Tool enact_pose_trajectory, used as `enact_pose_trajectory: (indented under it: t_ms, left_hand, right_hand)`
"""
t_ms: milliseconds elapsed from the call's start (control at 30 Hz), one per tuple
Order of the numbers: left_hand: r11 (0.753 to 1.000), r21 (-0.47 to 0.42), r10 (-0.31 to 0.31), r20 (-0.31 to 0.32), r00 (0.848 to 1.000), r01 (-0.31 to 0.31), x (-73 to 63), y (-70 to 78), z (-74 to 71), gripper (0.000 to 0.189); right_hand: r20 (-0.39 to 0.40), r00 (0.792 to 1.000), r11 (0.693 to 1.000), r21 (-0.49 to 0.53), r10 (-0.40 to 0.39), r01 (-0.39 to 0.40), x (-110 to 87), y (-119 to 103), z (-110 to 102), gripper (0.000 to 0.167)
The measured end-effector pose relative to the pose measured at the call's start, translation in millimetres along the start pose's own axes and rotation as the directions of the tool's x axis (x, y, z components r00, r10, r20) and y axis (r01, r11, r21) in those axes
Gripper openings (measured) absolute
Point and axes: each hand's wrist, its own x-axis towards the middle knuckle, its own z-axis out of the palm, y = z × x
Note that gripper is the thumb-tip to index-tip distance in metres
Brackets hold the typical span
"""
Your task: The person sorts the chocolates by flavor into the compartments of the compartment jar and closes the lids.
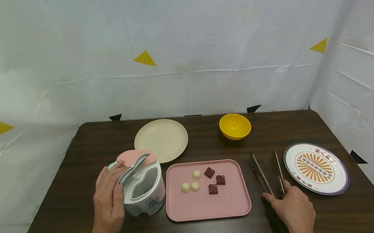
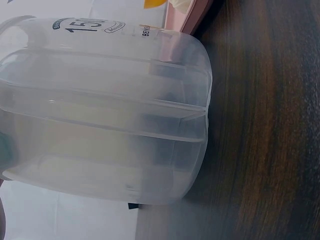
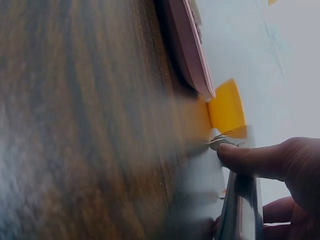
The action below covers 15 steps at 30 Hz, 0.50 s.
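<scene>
My left hand is at the left side of a whitish plastic storage container marked 1500. Its fingers lie over the top and its thumb is at the grey-blue flap lid, which stands tilted up above an open compartment. A pink lid part covers the back. In the left wrist view the translucent container wall stands on the table, with little of the hand showing. My right hand grips metal tongs near their joined end, arms spread and pointing away.
Right of the container, a pink tray bears several white and dark brown chocolates. Behind are a cream plate and a yellow bowl. A patterned white plate lies right of the tongs. White sheeting encloses the table's far side.
</scene>
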Motion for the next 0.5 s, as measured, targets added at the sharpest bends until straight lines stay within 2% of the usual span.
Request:
enact_pose_trajectory:
  t_ms: [133,367,500]
  left_hand:
    - [1.000,0.003,-0.002,-0.003,1.000,0.002,0.5,0.5,0.4,0.032]
    - [1.000,0.005,-0.003,-0.007,1.000,0.003,0.5,1.0,1.2,0.031]
    - [1.000,0.012,-0.008,-0.005,1.000,0.008,-0.2,0.2,1.0,0.031]
  right_hand:
    - [0.005,1.000,1.000,-0.004,0.011,-0.011,0.3,1.1,-1.5,0.086]
    - [-0.053,0.999,0.999,0.034,0.013,-0.011,-0.6,4.1,-4.6,0.061]
    - [-0.087,0.996,0.999,0.046,0.020,-0.016,-2.3,3.8,-8.5,0.062]
